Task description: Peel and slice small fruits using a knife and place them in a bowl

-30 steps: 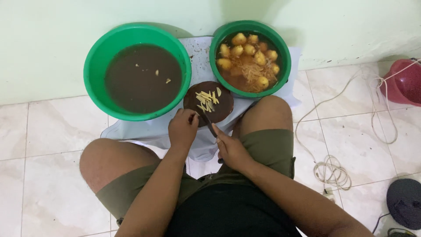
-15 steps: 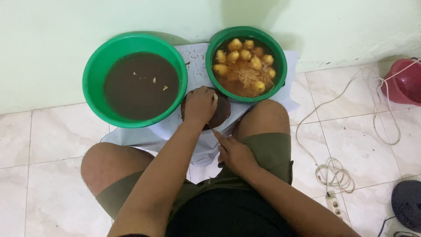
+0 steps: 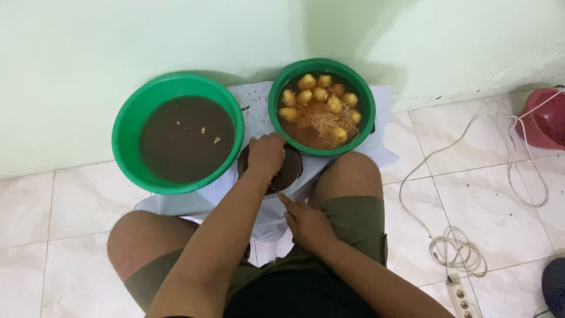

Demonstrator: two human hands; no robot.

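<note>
My left hand (image 3: pixel 266 154) reaches forward over a small round dark cutting board (image 3: pixel 292 169). Its fingers are curled down and closed over the yellow cut strips, which it hides. My right hand (image 3: pixel 306 222) rests by my right knee, shut on a knife whose tip (image 3: pixel 284 199) points toward the board. Just beyond the board stands a green bowl (image 3: pixel 366 97) of orange-brown liquid with several peeled yellow pieces and a heap of thin strips. To its left is a bigger green bowl (image 3: pixel 125 126) of dark brown water with a few floating bits.
Both bowls and the board sit on a pale cloth (image 3: pixel 254 99) on a tiled floor against a light green wall. A white cable (image 3: pixel 465 253) coils at the right and ends in a power strip (image 3: pixel 460 295). A red plastic object (image 3: pixel 547 118) stands far right.
My left hand moved from the board's near edge forward over the board, covering the yellow strips. The right hand with the knife stayed by my knee.
</note>
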